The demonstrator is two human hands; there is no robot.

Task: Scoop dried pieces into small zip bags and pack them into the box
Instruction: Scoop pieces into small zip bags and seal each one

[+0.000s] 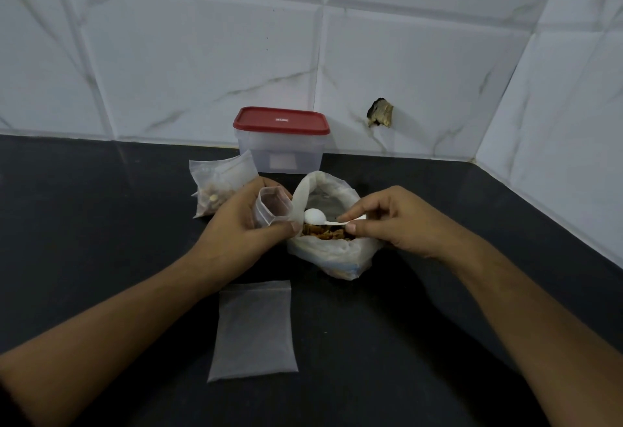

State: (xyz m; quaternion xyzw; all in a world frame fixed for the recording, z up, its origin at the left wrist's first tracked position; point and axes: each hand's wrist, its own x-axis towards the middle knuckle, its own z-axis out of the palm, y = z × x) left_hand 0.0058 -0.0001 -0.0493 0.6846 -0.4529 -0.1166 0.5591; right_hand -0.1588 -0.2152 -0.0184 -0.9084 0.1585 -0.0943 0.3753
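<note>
The brown and orange dried pieces (323,233) lie in a crumpled white plastic bag (337,259) with its mouth rolled open, standing on the dark matte surface (101,224) near the middle of the view. Over the pieces hangs the round bowl of a small white plastic spoon (315,216). The right hand (387,224) pinches the spoon's thin handle between thumb and fingertips, with the other fingers curled. It cannot be told whether the bowl carries anything.

Just left of the spoon, the left hand (242,227) grips a small clear zip bag (269,210). Its mouth is held open and turned toward the spoon, touching the white bag's raised rim.

Behind the left hand, filled clear zip bags (215,187) with pale pieces inside rest on the surface. Nearer the person, between the forearms, an empty frosted zip bag (254,328) lies flat.

At the back, a translucent rectangular plastic box (281,156) with its red lid (281,119) on stands against the white marble-patterned tiled wall (202,55). To its right, a ragged dark hole (381,112) breaks one tile.
</note>
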